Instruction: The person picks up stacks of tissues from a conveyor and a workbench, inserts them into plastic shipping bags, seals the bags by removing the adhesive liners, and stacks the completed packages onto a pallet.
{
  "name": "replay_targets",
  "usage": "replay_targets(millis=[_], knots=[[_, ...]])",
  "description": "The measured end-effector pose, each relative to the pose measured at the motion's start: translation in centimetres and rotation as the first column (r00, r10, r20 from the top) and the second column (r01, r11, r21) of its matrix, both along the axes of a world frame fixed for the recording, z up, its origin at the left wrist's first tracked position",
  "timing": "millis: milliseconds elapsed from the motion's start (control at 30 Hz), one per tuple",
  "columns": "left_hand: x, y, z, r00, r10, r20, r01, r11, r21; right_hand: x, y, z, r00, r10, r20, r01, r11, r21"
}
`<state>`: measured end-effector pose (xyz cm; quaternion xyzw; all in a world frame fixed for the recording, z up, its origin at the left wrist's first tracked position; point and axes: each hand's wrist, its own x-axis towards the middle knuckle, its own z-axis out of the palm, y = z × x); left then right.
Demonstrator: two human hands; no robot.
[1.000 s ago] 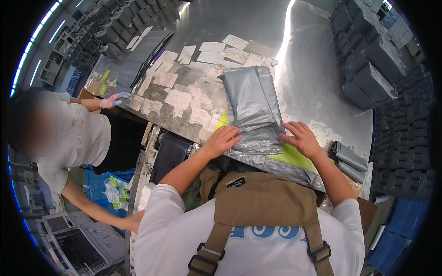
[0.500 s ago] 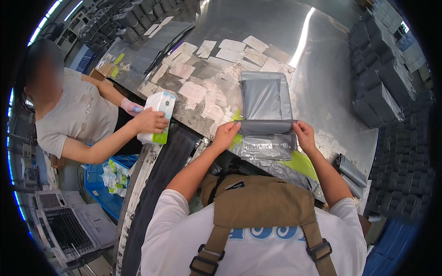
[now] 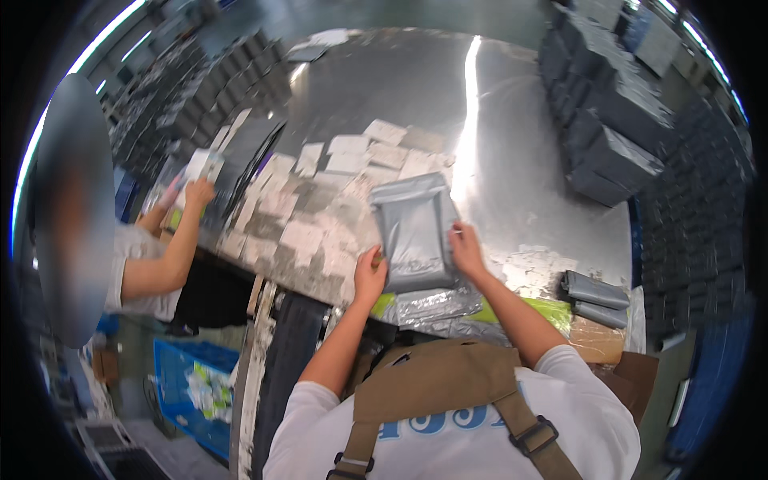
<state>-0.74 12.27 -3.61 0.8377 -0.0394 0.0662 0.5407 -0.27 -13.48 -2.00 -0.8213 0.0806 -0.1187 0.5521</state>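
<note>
A grey plastic mailer bag (image 3: 414, 232) lies folded over on the steel table (image 3: 512, 144) in front of me. My left hand (image 3: 370, 275) grips its lower left edge. My right hand (image 3: 466, 248) holds its right edge, fingers pressed on the fold. Under the bag sit more grey mailers (image 3: 436, 308) and a yellow-green packet (image 3: 544, 310) at the table's near edge.
Several white paper labels (image 3: 320, 192) cover the table's left half. A co-worker's hand (image 3: 198, 192) at the left holds a small pack over the table. Rolled grey bags (image 3: 596, 298) lie at the right; dark crates (image 3: 608, 120) are stacked behind. A blue bin (image 3: 188, 384) stands below left.
The long grey bag has been folded shorter and pulled toward me between both hands. The co-worker's arm has reached farther onto the table.
</note>
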Motion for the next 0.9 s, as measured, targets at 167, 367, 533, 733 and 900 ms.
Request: replay_targets(millis=[167,367,533,733,900], knots=[[-1.6,-3.4,6.8,0.953,-0.096,-0.286,-0.030,0.914,-0.405,-0.7,2.7,4.6,0.958,0.257,-0.129,-0.216,0.940,0.266],[-2.0,-13.6,15.6,0.836,-0.424,0.349,0.531,0.787,-0.315,-2.1,-11.3,17.6,0.945,0.317,-0.080,-0.155,0.651,0.743],[-2.7,-16.4,11.8,0.810,-0.567,0.147,0.575,0.818,-0.010,-4.7,-25.3,22.2,0.994,0.044,0.102,0.000,0.918,-0.398],[-4.9,-13.7,4.7,0.874,-0.389,-0.290,0.350,0.920,-0.179,-4.6,-40.5,17.1,1.000,0.000,-0.012,-0.011,0.463,-0.886],[-4.3,-11.2,1.5,0.885,-0.363,-0.290,0.394,0.917,0.055,-1.9,-42.9,12.8,0.986,-0.162,0.050,0.081,0.192,-0.978]])
